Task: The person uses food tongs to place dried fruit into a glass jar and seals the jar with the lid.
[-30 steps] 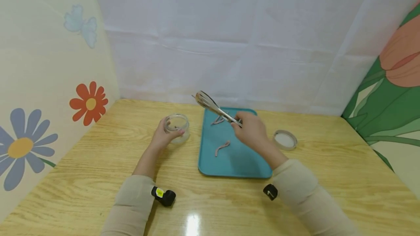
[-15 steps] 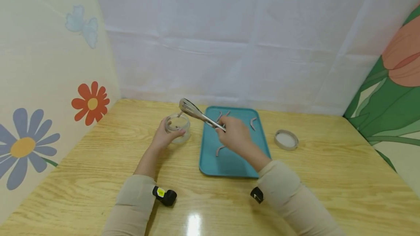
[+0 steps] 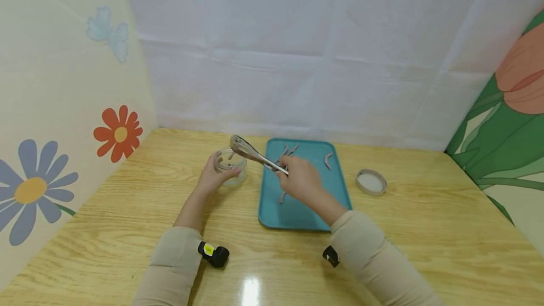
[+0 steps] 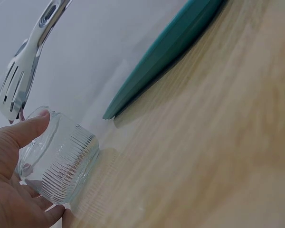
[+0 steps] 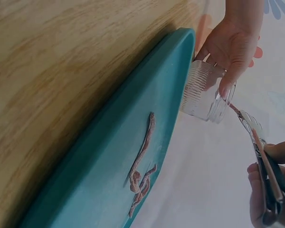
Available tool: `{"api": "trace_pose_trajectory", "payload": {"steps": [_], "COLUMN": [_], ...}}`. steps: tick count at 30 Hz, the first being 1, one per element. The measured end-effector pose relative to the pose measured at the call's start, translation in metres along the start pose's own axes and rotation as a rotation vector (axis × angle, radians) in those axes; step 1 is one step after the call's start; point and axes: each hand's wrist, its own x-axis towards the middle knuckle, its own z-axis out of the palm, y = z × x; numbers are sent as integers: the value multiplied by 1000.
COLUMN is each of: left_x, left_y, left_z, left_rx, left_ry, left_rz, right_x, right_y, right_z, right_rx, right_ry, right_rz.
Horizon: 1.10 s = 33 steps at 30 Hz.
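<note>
My left hand (image 3: 210, 177) grips a clear ribbed glass jar (image 4: 69, 161) that stands upright on the table, left of the tray. Some brownish bits show inside it. In my right hand (image 3: 301, 177) is a pair of slotted metal tongs (image 3: 256, 155), their heads pointing left over the jar's mouth. A thin pinkish-brown strip (image 5: 234, 108) hangs from the tongs' tips at the jar's opening. On the teal tray (image 3: 306, 214) lie several similar strips (image 3: 328, 160), some of them partly hidden behind my right hand and the tongs.
A round lid (image 3: 371, 182) with a pale rim lies on the wooden table (image 3: 450, 211) right of the tray. White cloth (image 3: 272, 51) hangs behind the table's back edge. Panels printed with flowers stand at both sides.
My right hand has moved left and down with the tongs, bringing their tips from above the tray to the jar's mouth. The left hand and jar have stayed in place.
</note>
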Motion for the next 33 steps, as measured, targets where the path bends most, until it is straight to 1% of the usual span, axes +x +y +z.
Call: {"api": "trace_pose_trajectory", "payload": {"steps": [6, 9, 17, 25, 30, 33], "left_x": [0, 1, 2, 1, -4, -3], "left_y": [0, -1, -2, -2, 7, 7], "left_z": [0, 0, 0, 0, 1, 1], "left_rx": [16, 26, 8, 3, -17, -2], "left_ry": [0, 0, 2, -7, -13, -9], "left_rz": [-9, -8, -6, 2, -11, -13], "right_x": [-1, -1, -2, -2, -3, -3], "right_y": [-2, -2, -1, 0, 2, 4], "right_z": [1, 2, 3, 5, 4, 2], "right_rx": [8, 9, 8, 60, 106, 131], "right_ry": [-23, -20, -22, -31, -14, 0], "right_rz": [14, 14, 18, 37, 44, 43]}}
